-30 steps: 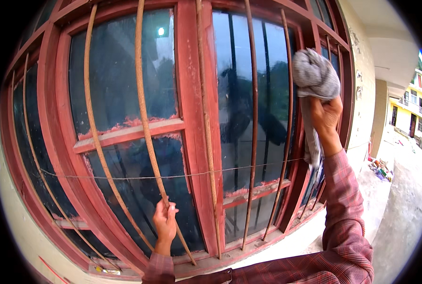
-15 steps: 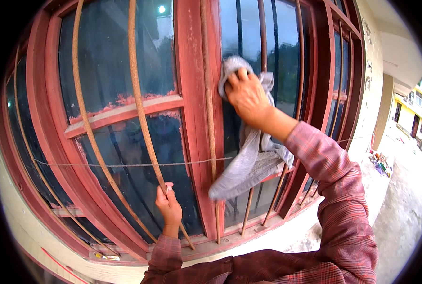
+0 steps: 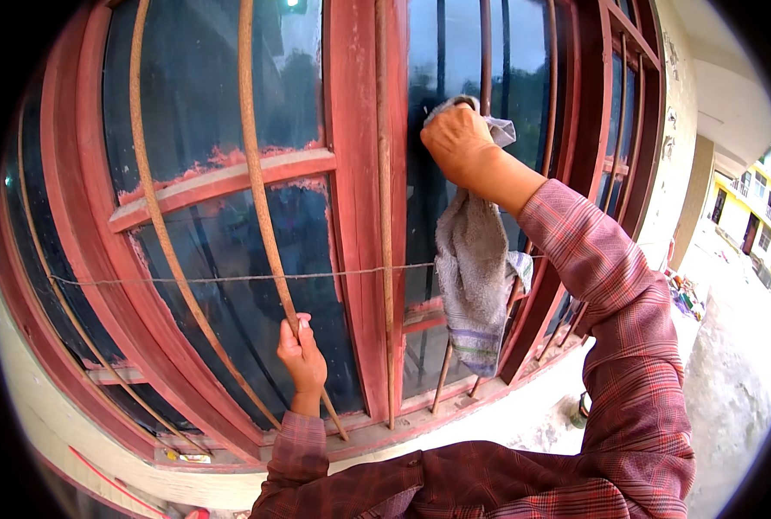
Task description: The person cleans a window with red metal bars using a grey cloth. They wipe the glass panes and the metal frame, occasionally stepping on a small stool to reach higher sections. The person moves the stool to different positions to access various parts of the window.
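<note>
A red-framed window (image 3: 359,130) with dark glass and rusty vertical bars (image 3: 256,199) fills most of the view. My left hand (image 3: 303,359) is closed around one bar, low on the left middle pane. My right hand (image 3: 459,138) grips a bunched grey towel (image 3: 472,277) at the upper part of the right pane, against a bar and the glass, and the towel's long striped end hangs below. A thin wire (image 3: 186,279) runs across the bars below my right hand.
The red sill (image 3: 420,408) runs above a pale wall (image 3: 91,480). To the right, a plastered wall (image 3: 667,121) leads to a pale concrete ground (image 3: 727,372) with a pile of mixed items (image 3: 688,298). A yellow building (image 3: 749,208) stands beyond.
My right hand has swept from the window's right edge leftward onto the middle of the right pane with the towel, whose end hangs straighter now. My left hand still holds the same bar.
</note>
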Tool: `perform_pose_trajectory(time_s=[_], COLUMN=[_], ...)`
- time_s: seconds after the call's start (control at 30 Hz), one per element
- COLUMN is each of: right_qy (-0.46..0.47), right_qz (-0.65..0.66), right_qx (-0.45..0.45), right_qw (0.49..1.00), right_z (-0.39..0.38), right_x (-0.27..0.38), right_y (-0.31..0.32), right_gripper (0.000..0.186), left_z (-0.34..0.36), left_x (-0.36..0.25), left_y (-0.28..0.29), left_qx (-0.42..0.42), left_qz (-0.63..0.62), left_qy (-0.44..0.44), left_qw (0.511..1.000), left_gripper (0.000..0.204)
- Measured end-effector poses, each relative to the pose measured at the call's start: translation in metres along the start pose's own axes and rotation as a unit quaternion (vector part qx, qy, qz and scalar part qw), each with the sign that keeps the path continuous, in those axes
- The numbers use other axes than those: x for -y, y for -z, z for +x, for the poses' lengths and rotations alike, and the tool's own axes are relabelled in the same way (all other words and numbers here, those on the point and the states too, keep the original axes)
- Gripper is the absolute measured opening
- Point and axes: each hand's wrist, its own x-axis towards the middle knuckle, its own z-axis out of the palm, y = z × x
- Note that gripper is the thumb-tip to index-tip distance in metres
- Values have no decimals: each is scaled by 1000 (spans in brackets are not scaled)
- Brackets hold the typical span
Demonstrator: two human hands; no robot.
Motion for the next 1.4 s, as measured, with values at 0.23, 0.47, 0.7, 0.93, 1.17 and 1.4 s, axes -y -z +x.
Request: perform_pose_trajectory(time_s=[0.23, 0.47, 0.7, 0.93, 1.17, 1.4], right_qy=[223, -26, -171, -209, -54, -37], right_qz=[138, 314, 314, 127, 66, 51], right_qx=[231, -57, -376, -589, -590, -466], right_qw=[937, 947, 855, 770, 803, 883], right_z=[-22, -22, -21, -30, 56, 173], right_x=[37, 2, -83, -152, -90, -55], right_y=[-18, -29, 20, 91, 134, 126], right_gripper=[21, 21, 37, 35, 32, 23], left_z=[-3, -2, -2, 10, 12, 10], left_x=[4, -5, -7, -32, -10, -14], left_y=[2, -3, -1, -2, 3, -13], left_qx=[-12, -33, -28, 23, -44, -24], left_qz=[32, 65, 57, -19, 37, 30], left_qy=[-17, -72, -79, 17, -77, -81], left_qw=[999, 995, 995, 999, 995, 996], left_gripper=[13, 12, 14, 15, 21, 22])
